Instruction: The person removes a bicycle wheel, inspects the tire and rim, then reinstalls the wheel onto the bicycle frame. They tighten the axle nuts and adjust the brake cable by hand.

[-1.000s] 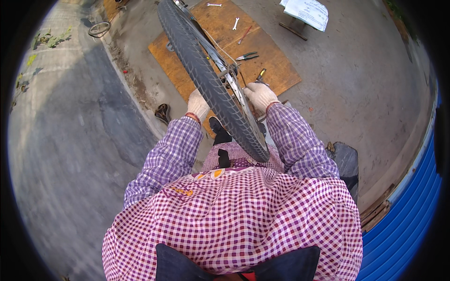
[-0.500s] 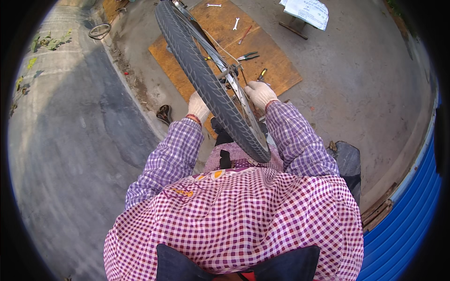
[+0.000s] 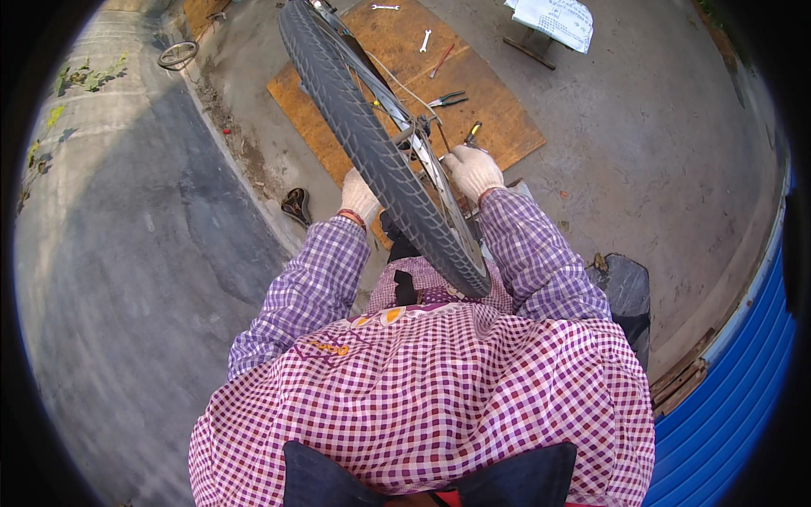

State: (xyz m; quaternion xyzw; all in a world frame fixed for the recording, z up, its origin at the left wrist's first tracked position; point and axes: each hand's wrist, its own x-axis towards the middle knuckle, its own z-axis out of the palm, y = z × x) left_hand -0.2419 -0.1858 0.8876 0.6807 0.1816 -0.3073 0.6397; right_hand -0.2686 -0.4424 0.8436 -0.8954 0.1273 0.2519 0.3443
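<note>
A bicycle wheel (image 3: 351, 127) with a black knobbly tyre and a silver rim (image 3: 432, 166) stands raised between my arms, running from the top of the view down toward my lap. My left hand (image 3: 361, 197), in a whitish knit glove, is on its left side; the tyre hides the fingers. To the right of the rim, my gloved right hand (image 3: 475, 171) has its fingers curled closed, beside the bicycle's metal parts; whatever is in its grip is hidden. A thin pale cable (image 3: 395, 78) arcs from the bicycle. Just beyond my right hand lies a yellow-and-black-handled tool (image 3: 473, 133).
On a brown wooden board (image 3: 498, 110) lie pliers (image 3: 448, 99), a thin red tool (image 3: 441, 62) and two wrenches (image 3: 425, 40) (image 3: 385, 8). A small stand with a printed white sheet (image 3: 553, 21) is at the far right. A bicycle saddle (image 3: 296, 206) rests on the ground at left.
My right hand has shifted very slightly right and down, its fingers still curled. The tyre's near end has edged a little right and down. My left hand stays behind the tyre.
</note>
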